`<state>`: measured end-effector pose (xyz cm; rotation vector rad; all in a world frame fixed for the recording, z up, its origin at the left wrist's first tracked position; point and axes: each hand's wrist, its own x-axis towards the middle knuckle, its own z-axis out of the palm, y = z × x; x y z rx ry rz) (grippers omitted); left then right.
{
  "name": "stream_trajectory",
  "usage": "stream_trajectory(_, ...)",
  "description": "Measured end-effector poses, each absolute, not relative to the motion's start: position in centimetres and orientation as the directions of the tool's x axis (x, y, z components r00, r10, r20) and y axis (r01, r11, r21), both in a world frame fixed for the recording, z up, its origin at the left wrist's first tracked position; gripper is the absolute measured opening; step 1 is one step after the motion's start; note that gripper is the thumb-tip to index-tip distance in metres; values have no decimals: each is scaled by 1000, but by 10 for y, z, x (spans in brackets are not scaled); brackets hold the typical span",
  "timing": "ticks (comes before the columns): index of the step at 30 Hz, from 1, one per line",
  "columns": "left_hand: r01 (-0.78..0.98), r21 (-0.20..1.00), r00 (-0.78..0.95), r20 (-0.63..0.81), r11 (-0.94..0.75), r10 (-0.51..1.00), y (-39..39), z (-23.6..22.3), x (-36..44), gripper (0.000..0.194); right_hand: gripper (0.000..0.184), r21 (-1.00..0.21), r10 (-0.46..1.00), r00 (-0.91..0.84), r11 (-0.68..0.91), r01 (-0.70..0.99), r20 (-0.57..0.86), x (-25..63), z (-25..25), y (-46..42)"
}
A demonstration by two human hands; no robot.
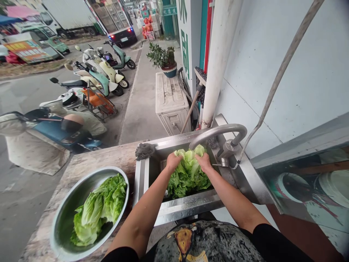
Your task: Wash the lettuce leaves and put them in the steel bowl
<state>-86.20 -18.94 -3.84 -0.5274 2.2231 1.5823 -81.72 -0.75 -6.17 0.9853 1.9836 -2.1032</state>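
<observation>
Both my hands are over a stainless steel sink (pixel 166 216), gripping a bunch of green lettuce (pixel 188 171) under the spout. My left hand (pixel 173 162) is closed on the lettuce's left side. On the other side my right hand (pixel 204 161) is closed round its leaves, with the fingertips partly hidden. More lettuce fills the basin below. The curved metal faucet (pixel 220 130) arches over the far part of the lettuce; whether water runs I cannot tell. To the left, a large metal bowl (pixel 61 218) holds more lettuce (pixel 100 207).
The bowl stands on a worn wooden board (pixel 79 163). A dark grey rag (pixel 144 150) lies on the sink's far left corner. Beyond are a white outdoor unit (pixel 171 98) with a potted plant (pixel 169 69), a mop (pixel 197 87) and a pipe (pixel 218 62). Scooters (pixel 100 78) stand left.
</observation>
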Motion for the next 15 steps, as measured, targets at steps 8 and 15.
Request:
stream_trajectory(8,-508,819,-805,-562,267,191,-169,-19,-848,33,40,-914,290,-869,-61,402,-401,-815,-60,-13)
stream_trajectory(15,-690,715,-718,-695,115,16,-180,-30,-855,27,36,-873,362,-795,-177,453,-486,-819,-55,2)
